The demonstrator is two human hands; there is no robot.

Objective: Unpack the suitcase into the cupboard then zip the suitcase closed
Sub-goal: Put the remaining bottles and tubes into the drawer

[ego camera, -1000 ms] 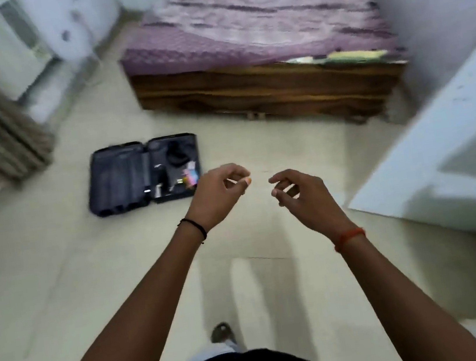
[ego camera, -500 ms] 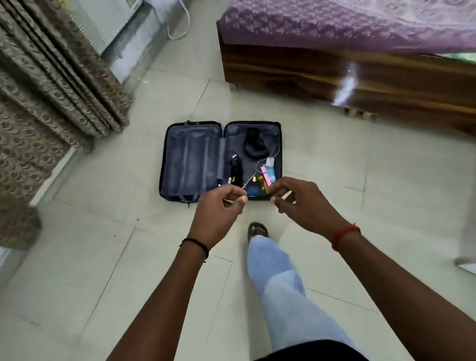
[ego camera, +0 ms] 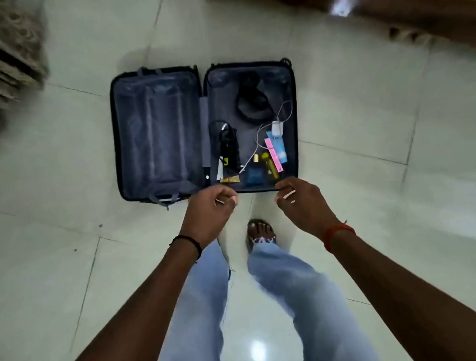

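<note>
Head | suitcase [ego camera: 160, 136] open | right half: bottles [ego camera: 268, 165], cable [ego camera: 259, 143]

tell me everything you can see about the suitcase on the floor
The suitcase is a dark navy soft-lined case lying fully open and flat on the pale tiled floor, its two halves side by side, joined by a middle hinge strip. The left half looks empty behind a mesh divider with grey straps. The right half holds small loose items: a white charger with cable, a black pouch, small bottles and tubes. Both hands hover just short of its near edge, seemingly without touching.
</note>
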